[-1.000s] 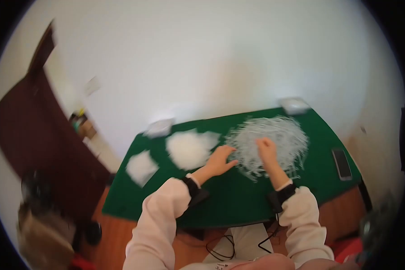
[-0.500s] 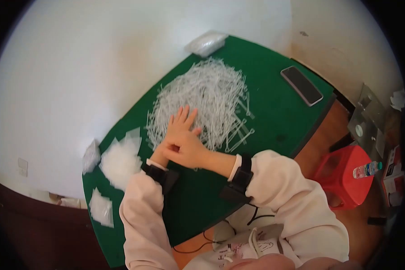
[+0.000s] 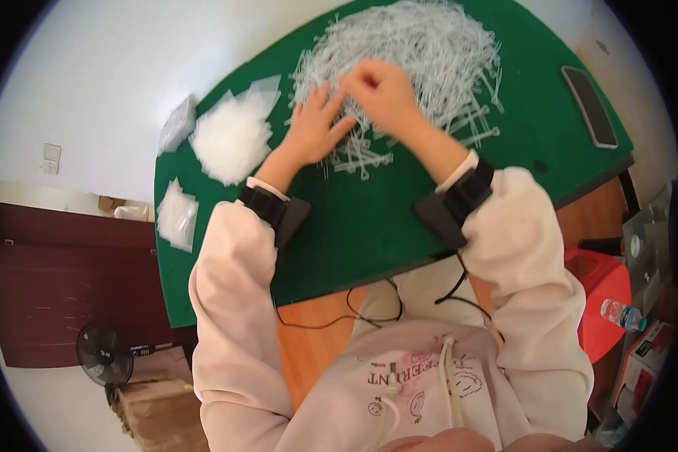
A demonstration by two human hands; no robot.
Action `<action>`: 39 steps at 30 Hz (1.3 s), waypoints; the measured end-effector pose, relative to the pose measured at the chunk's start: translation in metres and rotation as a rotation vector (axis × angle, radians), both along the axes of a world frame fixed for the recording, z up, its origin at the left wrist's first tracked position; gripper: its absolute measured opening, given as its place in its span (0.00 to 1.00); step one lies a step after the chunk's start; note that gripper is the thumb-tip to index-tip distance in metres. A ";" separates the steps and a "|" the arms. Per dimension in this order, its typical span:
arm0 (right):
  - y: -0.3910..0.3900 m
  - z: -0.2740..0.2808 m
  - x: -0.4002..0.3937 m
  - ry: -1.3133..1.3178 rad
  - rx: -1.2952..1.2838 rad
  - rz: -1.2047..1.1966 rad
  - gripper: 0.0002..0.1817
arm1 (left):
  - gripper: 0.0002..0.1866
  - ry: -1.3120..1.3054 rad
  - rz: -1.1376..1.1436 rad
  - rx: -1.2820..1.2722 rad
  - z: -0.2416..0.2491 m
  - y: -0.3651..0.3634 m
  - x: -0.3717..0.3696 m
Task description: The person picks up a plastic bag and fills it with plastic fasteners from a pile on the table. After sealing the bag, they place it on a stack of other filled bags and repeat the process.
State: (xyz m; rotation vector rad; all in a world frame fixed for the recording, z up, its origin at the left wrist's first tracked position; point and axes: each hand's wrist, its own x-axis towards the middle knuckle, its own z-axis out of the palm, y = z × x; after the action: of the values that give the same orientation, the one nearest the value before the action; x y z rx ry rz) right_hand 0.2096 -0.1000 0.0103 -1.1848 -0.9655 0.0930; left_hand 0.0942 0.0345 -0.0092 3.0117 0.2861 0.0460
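Observation:
A large heap of thin, clear plastic sticks with small looped ends (image 3: 437, 56) covers the far part of the green table. My left hand (image 3: 316, 126) lies at the heap's near left edge, palm down with fingers spread. Just right of it, my right hand (image 3: 384, 96) is over the heap, thumb and fingers curled together near the left fingertips. Whatever is in that pinch, if anything, is too blurred to make out. Several loose sticks (image 3: 361, 157) lie between and below my hands. Left of them is a pile of clear plastic bags (image 3: 232, 139).
A wrapped packet (image 3: 177, 124) and a smaller stack of bags (image 3: 178, 217) lie along the table's left side. A phone (image 3: 591, 105) rests near the right edge. Beyond are a red stool (image 3: 599, 301) with a bottle (image 3: 621, 314) and a black fan (image 3: 105, 354).
My right hand has moved off my left wrist, forward and right, over the heap. The view has tilted down and shifted. Loose sticks now show in front of the heap.

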 end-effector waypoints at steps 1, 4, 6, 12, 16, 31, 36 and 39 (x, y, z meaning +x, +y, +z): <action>0.001 -0.002 0.007 0.057 0.058 -0.015 0.13 | 0.32 -0.036 0.010 0.003 -0.001 -0.001 -0.007; 0.002 -0.007 0.020 0.169 0.070 -0.005 0.15 | 0.31 -0.124 0.031 0.025 0.003 0.001 -0.023; 0.004 -0.004 0.021 0.211 0.086 0.001 0.15 | 0.31 -0.195 0.079 -0.073 0.010 0.001 -0.034; 0.004 -0.011 0.018 0.111 0.100 -0.051 0.16 | 0.32 -0.340 0.091 -0.232 0.012 0.010 -0.055; 0.004 -0.003 0.017 0.070 0.096 -0.009 0.16 | 0.34 -0.172 0.110 0.052 -0.001 -0.014 -0.047; 0.001 -0.002 0.013 0.054 0.067 0.005 0.14 | 0.39 -0.147 0.014 0.054 -0.001 -0.033 0.018; 0.001 -0.002 0.010 0.067 0.058 -0.005 0.14 | 0.39 -0.151 0.058 0.095 -0.001 -0.029 0.024; 0.001 -0.001 0.009 0.064 0.045 -0.005 0.14 | 0.39 -0.257 0.014 0.112 -0.002 -0.027 0.023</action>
State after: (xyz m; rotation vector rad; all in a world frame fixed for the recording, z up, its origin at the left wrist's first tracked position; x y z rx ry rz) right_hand 0.2183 -0.0989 0.0094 -1.1368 -0.9042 0.1037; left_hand 0.1175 0.0078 -0.0114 3.0657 0.2875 0.4606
